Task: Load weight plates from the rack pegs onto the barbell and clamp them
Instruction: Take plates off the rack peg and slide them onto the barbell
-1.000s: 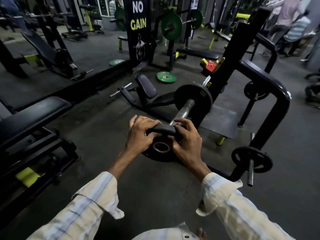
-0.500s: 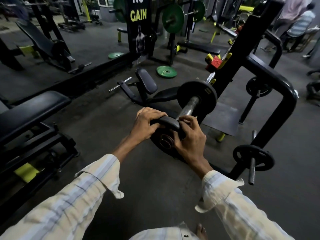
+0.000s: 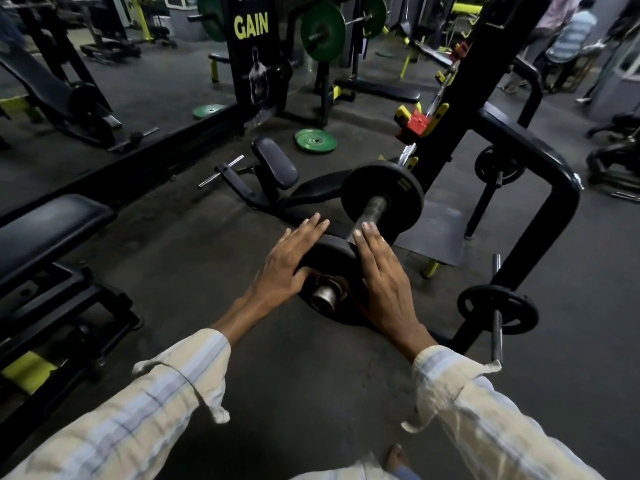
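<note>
A: Hands, item one?
B: Left hand (image 3: pixel 290 263) and right hand (image 3: pixel 382 280), fingers straight and spread flat, palms pressed on either side of a black weight plate (image 3: pixel 327 252), not curled round it.
A: Plate location?
B: Threaded on the barbell (image 3: pixel 372 209) sleeve near its end; a second black plate (image 3: pixel 382 195) sits further along, apart. More plates hang on rack pegs (image 3: pixel 497 336) to the right.
A: Legible text?
B: Dark banner (image 3: pixel 254 46): "GAIN" in yellow.

Both arms reach forward; the left hand (image 3: pixel 289 263) and right hand (image 3: pixel 382 284) lie flat-fingered against either side of the plate (image 3: pixel 329 252).
</note>
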